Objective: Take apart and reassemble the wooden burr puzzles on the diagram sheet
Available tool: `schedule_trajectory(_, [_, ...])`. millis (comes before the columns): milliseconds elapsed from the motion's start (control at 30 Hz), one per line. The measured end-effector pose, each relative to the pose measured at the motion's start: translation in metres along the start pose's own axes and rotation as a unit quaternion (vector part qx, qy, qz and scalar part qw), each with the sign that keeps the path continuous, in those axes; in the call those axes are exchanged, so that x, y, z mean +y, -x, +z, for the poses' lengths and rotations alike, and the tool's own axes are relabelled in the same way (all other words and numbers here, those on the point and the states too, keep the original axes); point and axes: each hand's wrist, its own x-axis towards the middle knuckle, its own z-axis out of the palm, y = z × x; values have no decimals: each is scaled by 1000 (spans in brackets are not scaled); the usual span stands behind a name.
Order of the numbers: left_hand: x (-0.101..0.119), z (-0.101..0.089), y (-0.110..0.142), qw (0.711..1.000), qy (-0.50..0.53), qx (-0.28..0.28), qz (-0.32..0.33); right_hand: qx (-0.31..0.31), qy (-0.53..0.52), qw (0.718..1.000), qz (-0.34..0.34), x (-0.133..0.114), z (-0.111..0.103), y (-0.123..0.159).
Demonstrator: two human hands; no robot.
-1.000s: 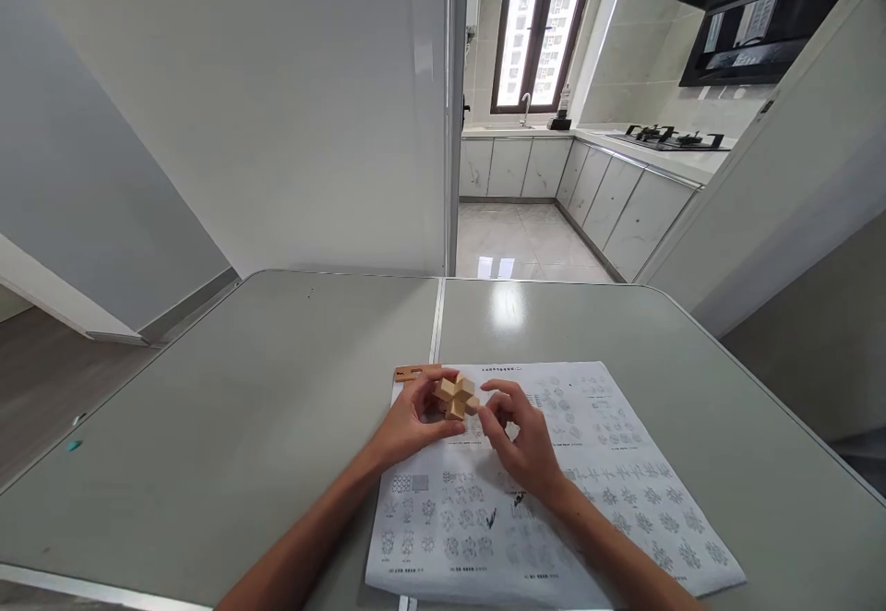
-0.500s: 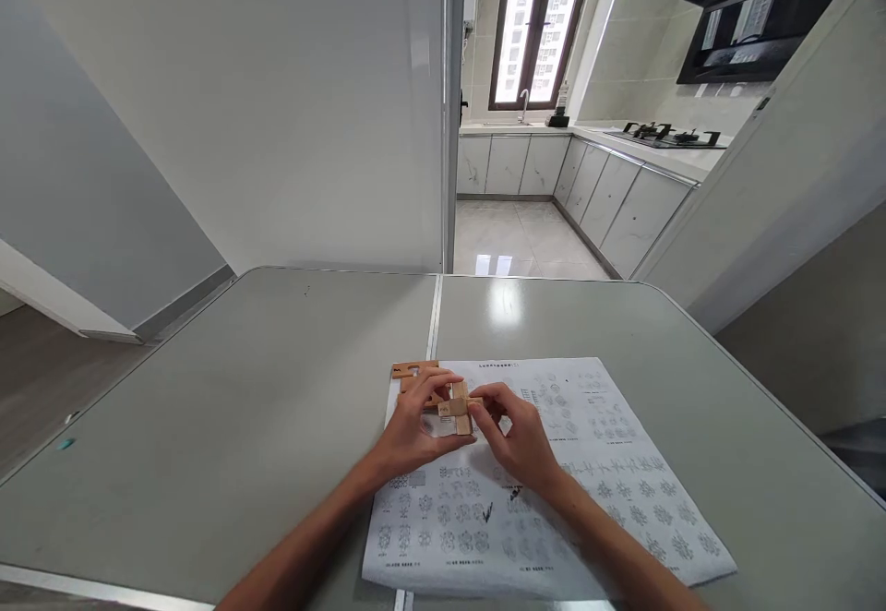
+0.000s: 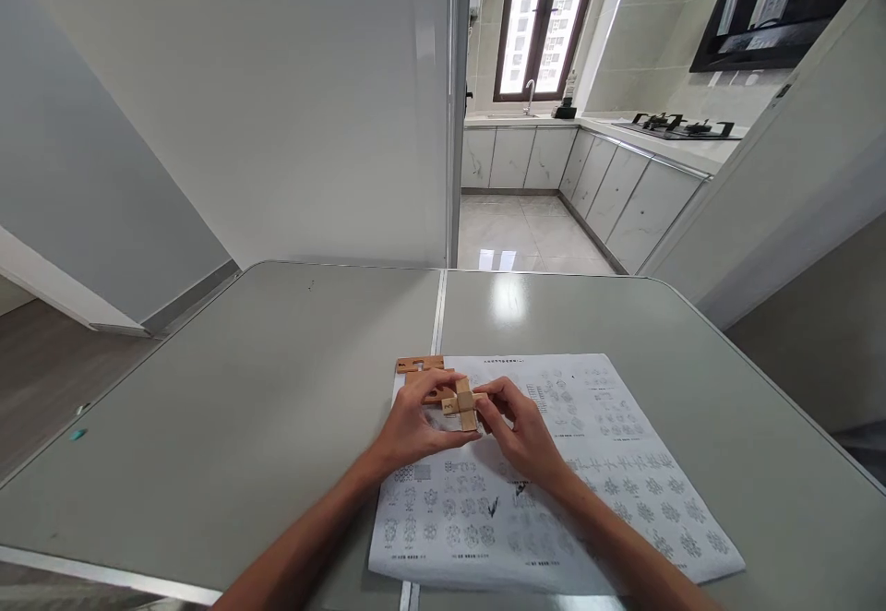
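Between my two hands is a small wooden burr puzzle [image 3: 464, 402], a cross of pale notched sticks. My left hand [image 3: 413, 422] grips its upright stick, fingers at the top end and thumb at the bottom. With thumb and fingertips pinched together, my right hand [image 3: 516, 426] holds the right end of the crosswise stick. Just behind my left fingers lie several darker wooden pieces [image 3: 419, 365] with notches, partly covered by that hand. Under both hands is a large printed sheet [image 3: 623, 463] full of small puzzle drawings.
The grey table [image 3: 208, 426] has a metal seam [image 3: 438, 311] down its middle. A small teal bit [image 3: 77, 434] lies near its left edge. Beyond the far edge stand a white panel [image 3: 332, 113] and a kitchen counter [image 3: 643, 151] with a gas stove [image 3: 682, 126].
The wooden cross has turned slightly in my hands, and a square stick end now shows at its centre. Both hands keep their grip. The whole view has shifted a little.
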Motion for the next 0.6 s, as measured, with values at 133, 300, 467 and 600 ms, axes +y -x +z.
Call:
schedule_trajectory(133, [4,1,0,1000,17,3,-15,-3,-38,999,15,2,0,0])
schedule_trajectory(300, [2,0,-3,983,143,-1,-111,1,-65,998,17,2,-4,-6])
schedule_trajectory(467, [-6,-4,-6,953,271,-48,-124,-66,-76,994,42,-4,-6,-11])
schedule_trajectory(600, [-6,-4,-6,946,294,-72,-118,-149,-134,975,96,-6,-7,-13])
